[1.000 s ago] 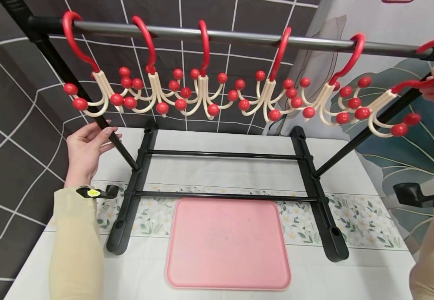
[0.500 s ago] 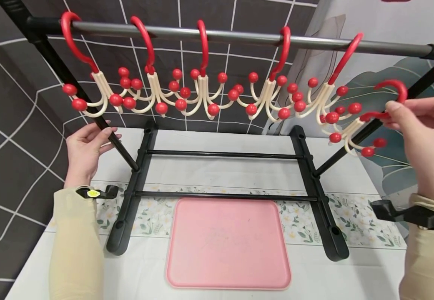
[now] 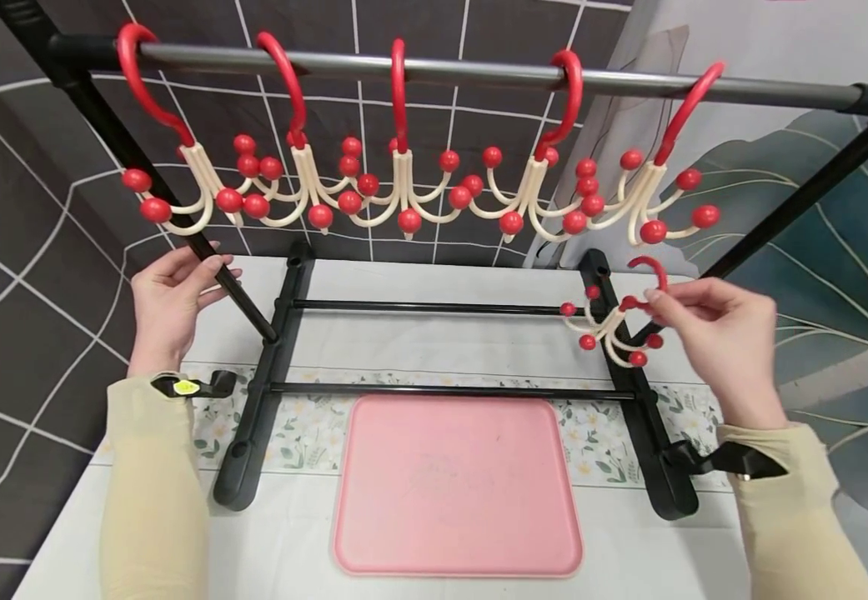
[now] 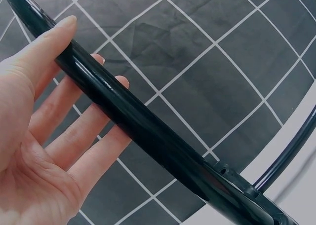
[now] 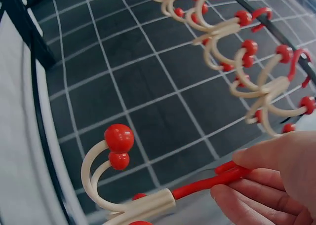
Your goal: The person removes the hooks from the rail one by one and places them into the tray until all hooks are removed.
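Note:
My right hand (image 3: pixel 730 342) pinches the red hook of a cream multi-arm hanger (image 3: pixel 612 323) with red ball tips. This hanger is off the rail, tilted, in front of the rack's right foot bar. In the right wrist view, thumb and fingers hold the hanger's red shank (image 5: pixel 202 184), its cream arms pointing away. My left hand (image 3: pixel 171 308) holds the black rack's left post (image 3: pixel 242 302). The left wrist view shows the thumb over the post (image 4: pixel 148 131) and the fingers behind it. Several matching hangers (image 3: pixel 402 183) hang by red hooks from the rail (image 3: pixel 479 73).
A pink tray (image 3: pixel 456 483) lies on the white floral tablecloth (image 3: pixel 268 542) in front of the rack. Two black crossbars (image 3: pixel 449 389) join the rack's feet. Dark white-gridded cloth (image 3: pixel 21 317) stands behind and left; a patterned curtain (image 3: pixel 831 242) is at right.
My right hand has taken the rightmost hanger off the rail and brought it down and left. The neighbouring hangers have swung slightly. My left hand stays on the post.

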`<action>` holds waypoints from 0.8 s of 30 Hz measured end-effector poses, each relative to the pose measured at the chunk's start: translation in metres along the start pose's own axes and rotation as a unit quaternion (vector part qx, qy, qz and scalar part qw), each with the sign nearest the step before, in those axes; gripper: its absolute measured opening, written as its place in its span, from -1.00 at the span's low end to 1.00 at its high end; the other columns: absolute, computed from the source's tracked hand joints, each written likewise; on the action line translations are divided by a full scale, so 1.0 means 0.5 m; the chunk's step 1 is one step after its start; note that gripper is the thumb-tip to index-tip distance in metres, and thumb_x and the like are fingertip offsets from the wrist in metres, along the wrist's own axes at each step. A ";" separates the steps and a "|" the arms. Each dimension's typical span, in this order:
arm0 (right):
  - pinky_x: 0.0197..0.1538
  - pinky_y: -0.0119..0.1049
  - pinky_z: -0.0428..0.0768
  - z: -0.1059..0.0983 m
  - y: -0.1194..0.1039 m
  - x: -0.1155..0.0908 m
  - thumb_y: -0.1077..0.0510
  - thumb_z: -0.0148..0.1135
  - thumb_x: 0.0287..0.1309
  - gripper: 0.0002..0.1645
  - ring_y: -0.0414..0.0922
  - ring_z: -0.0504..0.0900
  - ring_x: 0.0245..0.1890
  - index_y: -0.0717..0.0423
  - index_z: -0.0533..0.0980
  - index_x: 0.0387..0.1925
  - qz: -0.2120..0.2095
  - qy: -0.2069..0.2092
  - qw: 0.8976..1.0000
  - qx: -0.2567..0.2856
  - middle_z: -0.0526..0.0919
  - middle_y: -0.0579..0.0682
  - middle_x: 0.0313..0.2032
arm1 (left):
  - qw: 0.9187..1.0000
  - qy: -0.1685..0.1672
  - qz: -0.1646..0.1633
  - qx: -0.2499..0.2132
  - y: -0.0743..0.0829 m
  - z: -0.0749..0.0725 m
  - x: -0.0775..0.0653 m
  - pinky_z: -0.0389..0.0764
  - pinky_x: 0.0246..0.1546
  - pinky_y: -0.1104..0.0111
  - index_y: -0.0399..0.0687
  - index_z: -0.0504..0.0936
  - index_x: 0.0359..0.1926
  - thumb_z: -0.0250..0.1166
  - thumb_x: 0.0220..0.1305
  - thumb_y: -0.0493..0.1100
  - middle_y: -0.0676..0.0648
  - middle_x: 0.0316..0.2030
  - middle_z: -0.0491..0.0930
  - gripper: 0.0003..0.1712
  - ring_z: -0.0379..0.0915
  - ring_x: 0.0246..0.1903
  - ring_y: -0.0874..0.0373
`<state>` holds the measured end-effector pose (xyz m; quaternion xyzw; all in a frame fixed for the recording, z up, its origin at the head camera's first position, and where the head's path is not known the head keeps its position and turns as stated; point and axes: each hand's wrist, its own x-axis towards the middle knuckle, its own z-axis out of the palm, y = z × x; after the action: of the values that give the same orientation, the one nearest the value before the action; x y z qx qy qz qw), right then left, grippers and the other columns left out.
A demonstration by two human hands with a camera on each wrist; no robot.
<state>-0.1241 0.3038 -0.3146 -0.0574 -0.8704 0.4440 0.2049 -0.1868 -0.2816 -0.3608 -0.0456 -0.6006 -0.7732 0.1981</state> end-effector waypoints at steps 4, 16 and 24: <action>-0.27 -0.59 0.58 0.035 0.012 -0.022 0.03 0.46 0.24 -0.65 -0.37 0.73 -0.38 0.23 0.70 -0.12 0.005 -0.030 1.000 0.007 0.74 -0.31 -0.40 | 1.000 -0.002 0.001 0.000 -0.002 -0.002 0.000 0.70 -0.23 0.27 -0.48 0.65 0.05 0.41 0.26 -0.41 -0.18 -0.22 0.75 -0.66 0.76 -0.29 0.04; -0.41 -0.47 0.62 0.129 -0.031 -0.089 0.24 0.51 0.17 -0.82 -0.05 0.79 -0.43 0.28 0.71 -0.23 -0.064 -0.112 0.984 0.124 0.78 0.02 -0.40 | 1.000 -0.005 0.002 0.001 -0.003 -0.001 0.001 0.71 -0.24 0.29 -0.44 0.66 0.04 0.41 0.26 -0.42 -0.18 -0.22 0.75 -0.67 0.76 -0.28 0.03; -0.32 -0.28 0.75 0.215 -0.060 -0.143 0.39 0.50 0.11 -0.88 -0.01 0.79 -0.43 0.33 0.70 -0.29 -0.077 -0.202 0.951 0.223 0.76 0.14 -0.37 | 1.000 -0.006 0.005 -0.009 -0.002 -0.001 0.002 0.72 -0.25 0.30 -0.43 0.68 0.01 0.40 0.27 -0.43 -0.18 -0.23 0.75 -0.71 0.76 -0.30 0.04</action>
<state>-0.1004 0.1851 -0.3688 0.1477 -0.7740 0.6122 0.0658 -0.1881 -0.2823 -0.3614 -0.0550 -0.5947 -0.7774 0.1974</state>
